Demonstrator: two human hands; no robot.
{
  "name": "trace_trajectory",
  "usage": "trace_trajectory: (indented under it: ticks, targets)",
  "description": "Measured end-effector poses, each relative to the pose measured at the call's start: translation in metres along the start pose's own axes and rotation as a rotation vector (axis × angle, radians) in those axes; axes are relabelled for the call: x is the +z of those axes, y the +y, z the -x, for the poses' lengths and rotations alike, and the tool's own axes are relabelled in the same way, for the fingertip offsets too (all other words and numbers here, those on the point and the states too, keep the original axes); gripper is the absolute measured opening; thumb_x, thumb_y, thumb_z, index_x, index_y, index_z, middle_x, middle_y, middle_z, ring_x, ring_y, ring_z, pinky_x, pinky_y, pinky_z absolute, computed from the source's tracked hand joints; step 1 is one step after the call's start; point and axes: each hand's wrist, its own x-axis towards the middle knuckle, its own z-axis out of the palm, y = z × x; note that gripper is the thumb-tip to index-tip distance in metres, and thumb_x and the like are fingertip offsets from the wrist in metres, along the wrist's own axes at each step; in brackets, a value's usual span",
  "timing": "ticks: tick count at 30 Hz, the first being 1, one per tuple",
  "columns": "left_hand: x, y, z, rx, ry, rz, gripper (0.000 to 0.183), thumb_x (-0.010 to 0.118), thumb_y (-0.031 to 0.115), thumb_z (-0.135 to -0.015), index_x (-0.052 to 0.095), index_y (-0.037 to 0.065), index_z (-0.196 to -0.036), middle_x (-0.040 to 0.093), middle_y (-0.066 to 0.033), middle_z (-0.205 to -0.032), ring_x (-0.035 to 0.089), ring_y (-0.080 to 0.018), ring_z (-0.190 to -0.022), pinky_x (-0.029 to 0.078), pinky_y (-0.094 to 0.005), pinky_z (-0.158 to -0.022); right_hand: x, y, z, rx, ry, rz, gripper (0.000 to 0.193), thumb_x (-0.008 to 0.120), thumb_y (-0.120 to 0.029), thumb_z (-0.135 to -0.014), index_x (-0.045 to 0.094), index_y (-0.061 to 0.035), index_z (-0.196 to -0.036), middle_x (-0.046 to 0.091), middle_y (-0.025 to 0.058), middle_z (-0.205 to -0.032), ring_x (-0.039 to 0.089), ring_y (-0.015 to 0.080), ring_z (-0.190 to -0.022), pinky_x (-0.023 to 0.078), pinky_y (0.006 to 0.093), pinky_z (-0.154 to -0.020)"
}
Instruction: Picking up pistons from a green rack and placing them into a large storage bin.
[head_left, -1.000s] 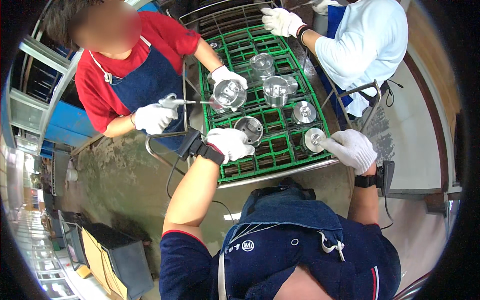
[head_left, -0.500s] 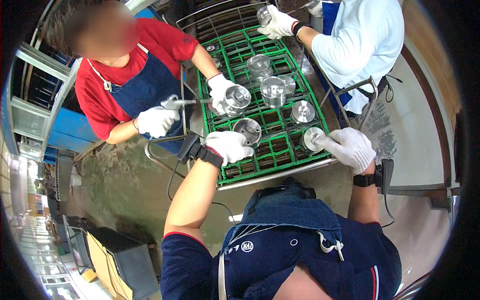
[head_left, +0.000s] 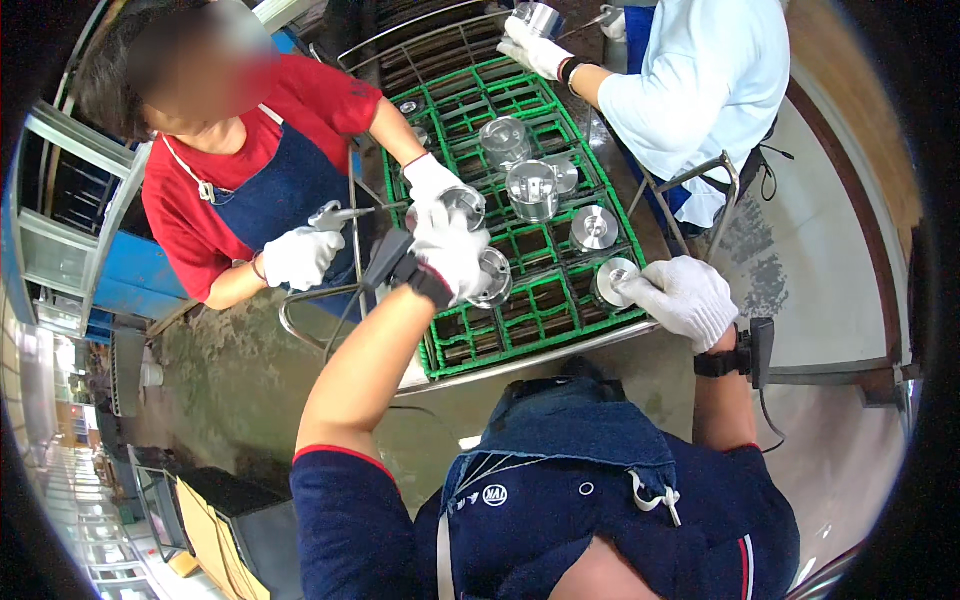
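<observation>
My left hand (head_left: 450,255), in a white knit glove, reaches over the near left of the green rack (head_left: 520,350). Its fingers stretch onto a metal piston (head_left: 465,205) that the co-worker's gloved hand (head_left: 428,178) also touches; their tips are partly hidden. Beside my left hand, a second piston (head_left: 495,278) shows its hollow side. My right hand (head_left: 690,300), gloved too, has thumb and fingers closed on the edge of a piston (head_left: 612,280) at the rack's near right corner.
More pistons (head_left: 532,190) stand mid-rack. The left co-worker's other hand (head_left: 300,258) holds a pistol-shaped tool (head_left: 335,213) pointing at the rack. At the far side another person's gloved hand (head_left: 535,48) holds a piston (head_left: 540,18). Bent metal rails (head_left: 725,190) edge the rack.
My left hand has moved up and away from me, from beside the hollow-side piston onto the one at the co-worker's hand. My right hand keeps its place on its piston.
</observation>
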Motion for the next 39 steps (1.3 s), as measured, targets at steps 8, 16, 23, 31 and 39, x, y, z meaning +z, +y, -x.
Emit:
trace_trajectory:
  ticks: [8,16,23,31,39]
  targets:
    - [0.061,-0.006,-0.079,0.047,-0.350,-0.204,0.072,0.071,0.067,-0.068,0.070,0.019,-0.121,0.051,-0.0190,-0.144,0.043,-0.0447,-0.135,0.033,-0.0589,-0.110,0.007,0.008,-0.002,-0.059,0.096,-0.036,0.045,0.053,-0.054,-0.092,0.075,-0.0155,-0.093,0.069,0.0183,-0.077,0.069,0.0377,-0.078,0.053,0.0479,-0.069]
    - [0.069,-0.001,-0.072,0.114,-0.261,-0.199,0.064,0.067,0.062,-0.074,0.075,0.007,-0.106,0.070,-0.0159,-0.114,0.070,-0.0331,-0.099,0.053,-0.0475,-0.085,0.004,0.003,0.001,-0.062,0.108,-0.063,0.044,0.055,-0.052,-0.091,0.077,-0.0132,-0.090,0.069,0.0181,-0.077,0.069,0.0370,-0.078,0.054,0.0463,-0.071]
    - [0.043,0.015,-0.021,0.112,-0.213,-0.115,0.058,0.059,0.061,-0.080,0.078,0.008,-0.092,0.071,-0.0182,-0.101,0.072,-0.0348,-0.085,0.057,-0.0453,-0.074,-0.027,-0.044,-0.021,-0.413,0.455,-0.067,0.037,0.067,-0.045,-0.086,0.071,-0.0083,-0.092,0.069,0.0159,-0.076,0.069,0.0327,-0.074,0.054,0.0433,-0.067]
    - [0.062,0.020,0.008,0.063,-0.239,0.038,0.061,0.059,0.063,-0.082,0.077,0.006,-0.094,0.069,-0.0241,-0.100,0.069,-0.0375,-0.090,0.057,-0.0470,-0.077,0.026,-0.081,-0.218,0.050,0.072,0.043,0.059,0.073,-0.057,-0.074,0.073,-0.0049,-0.102,0.074,0.0174,-0.094,0.072,0.0323,-0.091,0.056,0.0420,-0.081]
    - [0.082,0.035,-0.009,0.124,-0.210,0.028,0.046,0.067,0.049,-0.078,0.077,0.005,-0.088,0.068,-0.0234,-0.093,0.070,-0.0356,-0.076,0.054,-0.0494,-0.064,0.171,0.028,-0.333,-0.152,0.152,0.132,0.043,0.044,-0.046,-0.098,0.069,-0.0179,-0.120,0.072,0.0140,-0.114,0.067,0.0373,-0.108,0.048,0.0569,-0.093]
